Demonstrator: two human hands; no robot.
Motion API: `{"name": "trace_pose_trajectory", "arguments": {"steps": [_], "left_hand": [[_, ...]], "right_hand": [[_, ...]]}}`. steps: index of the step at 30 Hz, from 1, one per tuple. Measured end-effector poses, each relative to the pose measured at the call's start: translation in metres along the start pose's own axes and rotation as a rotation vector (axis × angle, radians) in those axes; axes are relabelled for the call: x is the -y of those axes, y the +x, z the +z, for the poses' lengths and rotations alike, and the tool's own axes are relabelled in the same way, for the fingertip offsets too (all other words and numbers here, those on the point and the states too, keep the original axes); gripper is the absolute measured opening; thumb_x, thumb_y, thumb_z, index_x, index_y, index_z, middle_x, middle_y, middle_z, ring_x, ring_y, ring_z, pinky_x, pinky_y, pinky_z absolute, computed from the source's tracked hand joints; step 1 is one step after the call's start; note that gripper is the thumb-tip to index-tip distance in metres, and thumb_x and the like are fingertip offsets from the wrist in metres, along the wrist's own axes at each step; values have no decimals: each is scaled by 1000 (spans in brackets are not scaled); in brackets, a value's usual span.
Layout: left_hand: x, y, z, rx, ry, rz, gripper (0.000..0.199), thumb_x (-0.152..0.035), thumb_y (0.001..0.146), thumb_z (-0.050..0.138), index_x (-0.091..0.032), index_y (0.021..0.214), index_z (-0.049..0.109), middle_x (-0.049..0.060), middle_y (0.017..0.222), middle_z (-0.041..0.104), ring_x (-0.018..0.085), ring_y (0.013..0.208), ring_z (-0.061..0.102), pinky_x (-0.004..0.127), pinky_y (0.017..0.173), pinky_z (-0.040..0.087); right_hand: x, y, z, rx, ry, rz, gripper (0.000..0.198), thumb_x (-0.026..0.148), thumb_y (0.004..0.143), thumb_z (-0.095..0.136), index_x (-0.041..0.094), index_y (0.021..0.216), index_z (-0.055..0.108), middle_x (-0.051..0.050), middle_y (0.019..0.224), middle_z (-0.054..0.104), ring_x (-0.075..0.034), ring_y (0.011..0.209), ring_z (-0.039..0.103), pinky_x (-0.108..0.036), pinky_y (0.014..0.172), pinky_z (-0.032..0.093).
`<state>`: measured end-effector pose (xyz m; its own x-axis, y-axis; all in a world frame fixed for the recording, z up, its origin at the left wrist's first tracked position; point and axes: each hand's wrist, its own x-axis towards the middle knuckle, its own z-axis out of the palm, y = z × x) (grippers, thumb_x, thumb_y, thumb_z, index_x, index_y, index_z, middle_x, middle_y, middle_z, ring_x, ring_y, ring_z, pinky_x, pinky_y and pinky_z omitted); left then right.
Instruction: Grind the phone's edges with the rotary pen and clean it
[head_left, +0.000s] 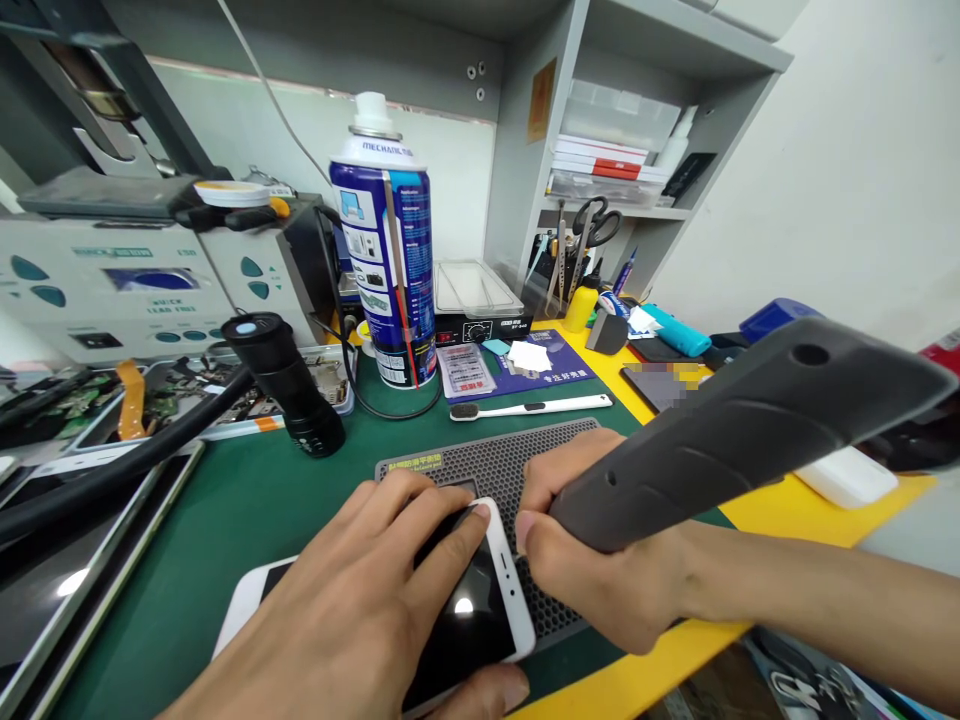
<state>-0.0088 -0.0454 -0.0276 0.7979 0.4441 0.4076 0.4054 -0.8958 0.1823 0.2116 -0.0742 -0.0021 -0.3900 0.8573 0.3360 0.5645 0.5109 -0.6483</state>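
A white-framed smartphone (517, 610) with a dark screen lies partly on a grey perforated mat (551, 445). My left hand (382, 570) spreads across it, fingertips at the far edge and thumb at the near edge, holding it down. Its middle is covered by this hand. Closed in a fist, my right hand (600, 570) grips a tool with a thick dark grey handle (720, 430) that has a hole at its end. The tool's working end is hidden by the fist, close to the phone's right end. Beyond the mat lies a white toothbrush (540, 406).
A tall blue spray can (386, 270) stands behind the mat, left of a small black device (480, 328). A black flashlight (285, 385) stands before the soldering station (112, 280). Circuit boards (217, 390) lie at left. A yellow bottle (581, 305) and scissors (598, 222) are at back right.
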Motion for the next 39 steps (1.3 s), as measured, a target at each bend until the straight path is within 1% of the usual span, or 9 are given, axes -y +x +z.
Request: {"name": "trace_pose_trajectory", "arguments": {"steps": [4, 8, 12, 16, 19, 23, 27, 33, 39], "left_hand": [[-2, -1, -1, 10, -7, 3, 45, -45, 79, 75, -24, 118, 67, 7, 114, 72, 32, 101, 66, 45, 78, 60], [-2, 2, -1, 3, -9, -30, 46, -47, 79, 76, -25, 119, 67, 6, 115, 72, 33, 104, 66, 46, 81, 59], [-2, 3, 0, 11, -25, -12, 47, -45, 79, 75, -25, 121, 66, 6, 115, 71, 33, 103, 65, 47, 81, 58], [-1, 0, 1, -2, -29, -23, 46, -46, 80, 74, -26, 121, 65, 5, 116, 71, 33, 104, 65, 47, 82, 57], [-2, -1, 1, -7, -36, -26, 46, -48, 80, 74, -26, 120, 65, 5, 117, 71, 33, 105, 65, 46, 82, 58], [-6, 1, -3, 16, -3, -41, 48, -48, 79, 75, -25, 121, 67, 6, 115, 72, 33, 105, 65, 47, 84, 58], [-5, 2, -6, 60, -24, -63, 42, -49, 80, 75, -26, 114, 71, 4, 109, 73, 30, 100, 66, 45, 83, 59], [-5, 7, -4, 51, -37, -78, 44, -50, 82, 73, -25, 118, 70, 4, 112, 72, 31, 103, 65, 46, 87, 57], [-9, 4, -6, 91, -23, -78, 47, -45, 81, 75, -22, 121, 69, 6, 114, 71, 32, 103, 64, 49, 88, 57]], "right_hand": [[-1, -1, -1, 50, -17, -40, 13, 20, 67, 58, 24, 59, 48, 4, 55, 50, -11, 45, 40, -26, 42, 32], [0, 0, -2, 28, -35, -20, 17, 18, 69, 58, 24, 58, 46, 4, 53, 45, -10, 44, 35, -26, 41, 30], [3, 2, -2, 57, -43, -63, 20, 17, 67, 56, 24, 56, 41, 4, 54, 44, -10, 46, 35, -26, 44, 32], [6, 4, -2, 44, -42, -57, 23, 15, 68, 54, 23, 57, 36, 5, 53, 40, -9, 46, 33, -25, 45, 33], [7, 6, -3, 86, -66, -74, 25, 16, 69, 53, 24, 56, 33, 4, 54, 42, -10, 47, 31, -26, 45, 32], [8, 7, -5, 128, -129, -97, 28, 18, 71, 54, 24, 55, 33, 3, 55, 45, -12, 50, 31, -28, 46, 31], [8, 9, -4, 142, -133, -127, 29, 18, 70, 53, 24, 53, 31, 3, 52, 40, -12, 49, 27, -29, 46, 30], [6, 8, -3, 113, -170, -126, 31, 18, 75, 56, 24, 53, 34, 3, 53, 40, -12, 49, 27, -28, 45, 30], [3, 2, -2, 121, -161, -154, 33, 15, 76, 56, 22, 53, 34, 4, 55, 39, -11, 50, 26, -27, 49, 31]]}}
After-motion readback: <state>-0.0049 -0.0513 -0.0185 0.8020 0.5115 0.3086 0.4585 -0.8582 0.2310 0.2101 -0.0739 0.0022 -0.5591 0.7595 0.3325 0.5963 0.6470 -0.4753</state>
